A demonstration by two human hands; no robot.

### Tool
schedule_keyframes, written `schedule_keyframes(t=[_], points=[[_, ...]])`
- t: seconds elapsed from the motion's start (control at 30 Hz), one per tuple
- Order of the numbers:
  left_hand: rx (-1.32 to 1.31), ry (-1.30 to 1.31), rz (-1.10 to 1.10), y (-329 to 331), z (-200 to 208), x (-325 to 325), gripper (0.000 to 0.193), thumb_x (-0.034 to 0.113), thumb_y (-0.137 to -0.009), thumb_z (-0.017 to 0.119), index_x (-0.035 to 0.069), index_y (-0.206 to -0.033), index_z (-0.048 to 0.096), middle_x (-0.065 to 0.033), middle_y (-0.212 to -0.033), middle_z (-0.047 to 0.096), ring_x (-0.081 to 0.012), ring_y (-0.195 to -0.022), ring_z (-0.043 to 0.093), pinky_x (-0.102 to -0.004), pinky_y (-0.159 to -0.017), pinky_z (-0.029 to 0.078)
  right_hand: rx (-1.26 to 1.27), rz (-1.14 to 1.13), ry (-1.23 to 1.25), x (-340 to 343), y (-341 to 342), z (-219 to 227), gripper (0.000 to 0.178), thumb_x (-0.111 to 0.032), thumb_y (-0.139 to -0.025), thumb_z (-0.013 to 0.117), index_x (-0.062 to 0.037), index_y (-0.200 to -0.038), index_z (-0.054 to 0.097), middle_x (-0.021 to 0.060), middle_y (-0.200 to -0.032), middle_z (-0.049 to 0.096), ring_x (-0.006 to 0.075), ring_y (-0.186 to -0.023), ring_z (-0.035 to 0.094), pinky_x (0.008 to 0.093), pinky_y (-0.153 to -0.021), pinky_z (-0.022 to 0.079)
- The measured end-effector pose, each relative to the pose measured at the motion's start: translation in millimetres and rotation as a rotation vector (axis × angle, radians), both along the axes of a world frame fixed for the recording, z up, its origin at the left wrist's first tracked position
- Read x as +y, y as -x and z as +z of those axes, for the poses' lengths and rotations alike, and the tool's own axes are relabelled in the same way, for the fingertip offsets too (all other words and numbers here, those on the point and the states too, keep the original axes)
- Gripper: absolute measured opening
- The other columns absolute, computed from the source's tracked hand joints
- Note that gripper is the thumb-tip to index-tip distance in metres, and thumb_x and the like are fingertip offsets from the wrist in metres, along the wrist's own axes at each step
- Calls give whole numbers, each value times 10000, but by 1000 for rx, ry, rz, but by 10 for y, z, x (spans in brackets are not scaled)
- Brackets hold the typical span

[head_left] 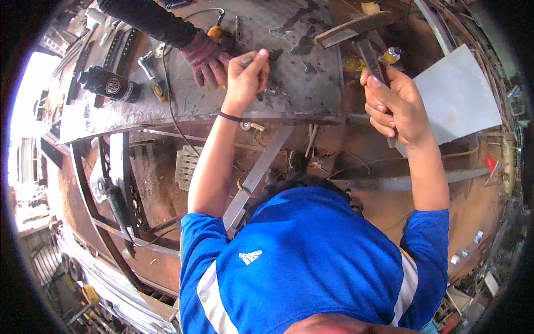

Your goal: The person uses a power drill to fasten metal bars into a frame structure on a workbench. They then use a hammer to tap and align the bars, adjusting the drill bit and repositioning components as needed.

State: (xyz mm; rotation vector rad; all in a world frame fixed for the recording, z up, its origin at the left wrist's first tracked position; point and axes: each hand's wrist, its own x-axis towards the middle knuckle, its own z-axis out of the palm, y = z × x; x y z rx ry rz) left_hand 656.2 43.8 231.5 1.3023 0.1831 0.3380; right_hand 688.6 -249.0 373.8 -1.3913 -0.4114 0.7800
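My right hand [397, 106] is wrapped round the flat metal handle of a hammer [354, 29]. Its long, rusty head is raised at the right end of the steel table [311, 103], and the handle's lower end shows below my fist. My left hand [248, 78] is closed above the tabletop, thumb up, round a short grey metal piece [246, 62] whose kind I cannot make out. Close to its left, a co-worker's gloved hand [206, 60] reaches down to the table. Small metal bits [270, 92] lie beside my left hand.
A black cylindrical container [110, 84], a tool with a metal head [150, 72] and a cable [168, 92] are on the table's left. An angle grinder [114, 197] hangs by the frame below. A pale sheet [459, 94] stands right of my right hand, near a small bottle [392, 54].
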Motion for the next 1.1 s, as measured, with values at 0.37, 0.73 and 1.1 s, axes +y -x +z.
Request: schedule_keyframes(t=[0.37, 0.73, 1.1], points=[[-123, 33, -276, -319, 251, 54, 346, 313, -1059, 540, 59, -825, 547, -10, -664, 461, -125, -542, 425, -295, -505, 341, 91, -348, -152, -78, 943, -437, 161, -214, -1033, 611, -64, -1055, 557, -40, -654, 400, 21, -422, 340, 201, -341, 277], [126, -311, -342, -547, 297, -70, 515, 537, -969, 649, 55, -803, 572, 13, -664, 483, -113, -554, 483, -285, -498, 397, 130, -527, -68, -199, 1361, -887, 151, -218, -1027, 619, -79, -1010, 561, -47, -646, 408, 21, -419, 361, 202, -338, 286], [109, -562, -429, -560, 225, -181, 605, 568, -991, 590, 13, -747, 598, -22, -603, 532, -121, -511, 493, -315, -484, 418, 179, -542, -54, -100, 1301, -984, 160, -235, -1041, 600, -84, -1011, 554, -50, -642, 408, 23, -424, 358, 205, -345, 282]])
